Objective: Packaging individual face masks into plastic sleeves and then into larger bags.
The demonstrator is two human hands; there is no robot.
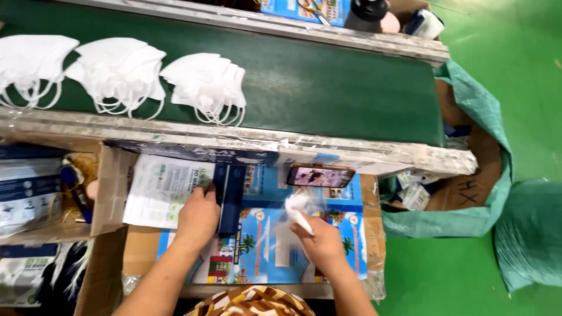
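The left hand [199, 215] presses flat on a printed pouch [167, 188], long axis pointing away; the right hand [319, 240], just beside, pinches a folded white mask [298, 209].

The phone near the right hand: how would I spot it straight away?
Find the long green conveyor belt and its taped near rail. Just below, beyond the right hand, the phone lies flat. It alone has a lit screen; everything around it is printed paper.
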